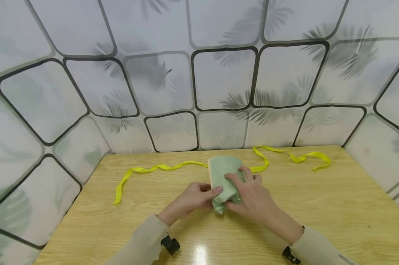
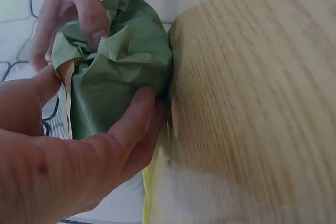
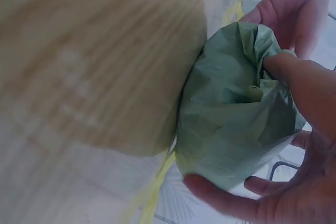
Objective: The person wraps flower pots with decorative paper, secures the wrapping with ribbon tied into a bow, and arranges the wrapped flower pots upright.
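A green paper-wrapped package [image 1: 226, 173] lies on the table, over the middle of a long yellow ribbon [image 1: 173, 166]. A pale paper edge runs along its left side. Its near end is crumpled into folds, seen closely on the package [image 2: 126, 61] in the left wrist view. My left hand [image 1: 197, 197] grips the package's left side near that end, thumb on top. My right hand [image 1: 254, 193] holds it from the right, fingers spread and bent over the top and far side. In the right wrist view, the right thumb [image 3: 289, 72] presses into the folds. What is inside the paper is hidden.
The wooden table [image 1: 318, 206] carries the ribbon's left tail [image 1: 119, 191] and its curling right tail [image 1: 299, 159]. A patterned curtain [image 1: 226, 81] closes off the back and both sides, right along the table's edges.
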`<state>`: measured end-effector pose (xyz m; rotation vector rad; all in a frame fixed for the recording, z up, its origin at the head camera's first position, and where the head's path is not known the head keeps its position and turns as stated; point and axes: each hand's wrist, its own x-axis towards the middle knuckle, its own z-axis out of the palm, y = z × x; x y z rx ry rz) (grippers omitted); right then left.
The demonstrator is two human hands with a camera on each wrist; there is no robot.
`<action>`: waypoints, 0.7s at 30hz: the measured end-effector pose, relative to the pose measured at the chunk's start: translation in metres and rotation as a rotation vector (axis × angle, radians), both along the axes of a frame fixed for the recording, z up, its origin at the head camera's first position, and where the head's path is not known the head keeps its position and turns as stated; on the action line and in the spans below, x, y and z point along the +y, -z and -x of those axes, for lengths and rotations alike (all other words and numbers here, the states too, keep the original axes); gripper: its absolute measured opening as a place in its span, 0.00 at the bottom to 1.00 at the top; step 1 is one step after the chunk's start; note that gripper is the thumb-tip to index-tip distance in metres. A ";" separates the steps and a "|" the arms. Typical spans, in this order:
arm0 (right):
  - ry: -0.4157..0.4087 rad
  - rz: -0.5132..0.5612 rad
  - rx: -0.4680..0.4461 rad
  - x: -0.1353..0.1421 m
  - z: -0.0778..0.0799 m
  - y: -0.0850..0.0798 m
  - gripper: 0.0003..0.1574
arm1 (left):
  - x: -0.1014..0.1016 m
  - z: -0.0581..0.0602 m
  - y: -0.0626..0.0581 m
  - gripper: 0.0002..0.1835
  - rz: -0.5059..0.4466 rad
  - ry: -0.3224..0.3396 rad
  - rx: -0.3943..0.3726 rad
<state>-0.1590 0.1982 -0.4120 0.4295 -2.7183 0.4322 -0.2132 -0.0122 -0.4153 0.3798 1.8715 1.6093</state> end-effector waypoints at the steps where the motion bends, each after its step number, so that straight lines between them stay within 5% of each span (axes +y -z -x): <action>1: -0.005 0.022 -0.024 0.000 -0.001 0.001 0.46 | 0.000 0.002 0.000 0.36 -0.013 0.006 -0.009; 9: -0.046 0.208 -0.118 0.001 -0.003 0.004 0.47 | 0.004 0.008 0.004 0.33 -0.073 0.004 -0.129; 17: -0.080 0.190 0.053 0.003 -0.006 -0.002 0.46 | 0.003 0.004 -0.009 0.32 -0.123 -0.014 -0.109; 21: -0.097 0.217 0.146 0.006 0.006 -0.010 0.50 | 0.005 0.014 -0.022 0.32 -0.112 -0.008 -0.035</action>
